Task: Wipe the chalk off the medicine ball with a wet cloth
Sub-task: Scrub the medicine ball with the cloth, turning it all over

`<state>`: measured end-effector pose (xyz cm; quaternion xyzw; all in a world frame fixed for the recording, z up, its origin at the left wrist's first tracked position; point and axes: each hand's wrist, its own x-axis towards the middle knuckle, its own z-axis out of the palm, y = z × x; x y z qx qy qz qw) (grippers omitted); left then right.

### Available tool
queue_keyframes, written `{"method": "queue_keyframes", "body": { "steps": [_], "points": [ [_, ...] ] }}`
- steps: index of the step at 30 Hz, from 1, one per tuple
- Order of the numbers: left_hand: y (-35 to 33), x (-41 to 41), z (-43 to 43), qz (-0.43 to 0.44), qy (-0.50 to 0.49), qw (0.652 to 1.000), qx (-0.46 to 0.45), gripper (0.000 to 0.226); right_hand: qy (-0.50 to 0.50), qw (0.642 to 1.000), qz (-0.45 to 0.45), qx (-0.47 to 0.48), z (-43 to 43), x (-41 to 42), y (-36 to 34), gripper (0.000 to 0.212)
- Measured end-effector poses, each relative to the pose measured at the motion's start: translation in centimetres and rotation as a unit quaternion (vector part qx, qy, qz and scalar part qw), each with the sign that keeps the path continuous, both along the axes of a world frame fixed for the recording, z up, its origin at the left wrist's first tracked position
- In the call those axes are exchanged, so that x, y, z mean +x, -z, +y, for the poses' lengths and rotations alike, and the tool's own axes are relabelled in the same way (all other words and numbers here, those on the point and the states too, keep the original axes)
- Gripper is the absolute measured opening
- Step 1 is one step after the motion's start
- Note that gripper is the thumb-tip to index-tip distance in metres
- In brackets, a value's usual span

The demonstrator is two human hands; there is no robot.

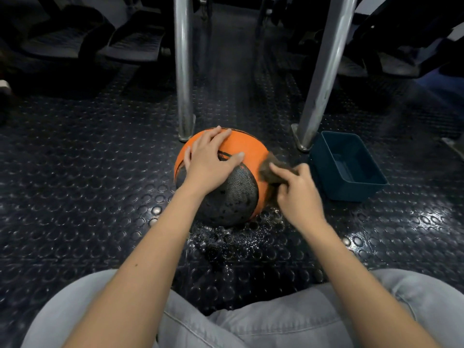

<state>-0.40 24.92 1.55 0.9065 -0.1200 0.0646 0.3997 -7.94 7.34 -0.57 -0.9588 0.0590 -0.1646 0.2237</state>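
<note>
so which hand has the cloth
The right hand grips the dark cloth against the right side of the medicine ball; the left hand only rests flat on top.

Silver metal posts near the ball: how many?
2: one silver metal post behind the orange ball, one slanted post beside the blue plastic tub. Others may hide in darkness.

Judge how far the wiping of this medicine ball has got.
Done: the orange top of the medicine ball looks clean; white specks lie on the floor before it. In hand: the left hand steadies the ball while the right hand presses the cloth to its right side. Left: the black panel looks blotchy, likely needing more wiping.
</note>
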Motion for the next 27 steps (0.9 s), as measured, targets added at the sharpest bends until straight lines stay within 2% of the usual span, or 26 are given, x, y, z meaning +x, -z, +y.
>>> {"method": "queue_keyframes", "body": {
  "steps": [1, 3, 5, 7, 10, 12, 14, 16, 19, 21, 23, 25, 27],
  "points": [
    [-0.2, 0.1, 0.1, 0.006, -0.006, 1.000, 0.011, 0.051, 0.046, 0.998, 0.045, 0.000, -1.4, 0.3, -0.1, 0.049],
    [-0.2, 0.1, 0.9, 0.001, -0.020, 0.999, 0.037, 0.047, 0.090, 0.989, 0.091, 0.078, -3.0, 1.1, -0.3, 0.047],
    [-0.1, -0.1, 1.3, -0.019, -0.036, 0.999, 0.031, 0.045, 0.087, 0.979, 0.069, 0.171, -3.0, 1.7, -0.8, 0.042],
    [0.2, -0.6, 1.1, -0.048, -0.055, 0.997, 0.023, 0.045, 0.054, 0.978, 0.039, 0.197, -2.2, 1.7, -1.4, 0.036],
    [0.7, -1.3, -0.1, -0.085, -0.081, 0.992, 0.055, 0.047, 0.000, 0.993, 0.017, 0.117, -0.8, 0.0, -2.7, 0.033],
    [1.2, -1.6, -0.9, -0.091, -0.097, 0.990, 0.053, 0.046, -0.034, 0.998, -0.049, 0.029, 0.4, -1.4, -3.3, 0.032],
    [1.5, -2.0, -1.3, -0.086, -0.114, 0.989, 0.043, 0.046, -0.075, 0.993, -0.092, -0.011, 1.4, -2.3, -2.8, 0.030],
    [1.4, -2.5, -1.6, -0.060, -0.129, 0.989, 0.031, 0.045, -0.079, 0.994, -0.057, -0.045, 1.6, -2.4, -1.5, 0.030],
    [0.4, -3.3, -2.5, 0.022, -0.143, 0.989, 0.002, 0.046, -0.011, 0.997, 0.027, -0.077, 0.1, -0.9, -2.0, 0.035],
    [-0.3, -3.8, -2.6, 0.066, -0.135, 0.989, 0.007, 0.050, 0.006, 0.996, 0.045, -0.077, -1.3, 0.1, -3.4, 0.036],
    [-0.7, -4.2, -1.9, 0.076, -0.112, 0.987, 0.083, 0.059, -0.016, 0.998, 0.050, -0.046, -2.0, 0.6, -4.7, 0.035],
    [-0.7, -4.5, -0.8, 0.015, -0.107, 0.978, 0.179, 0.068, -0.053, 0.997, 0.055, 0.001, -2.1, 0.2, -5.0, 0.034],
    [0.1, -4.7, -0.1, -0.084, -0.102, 0.972, 0.195, 0.072, -0.074, 0.995, 0.064, 0.025, -1.6, -0.5, -4.1, 0.034]
  ]
}}
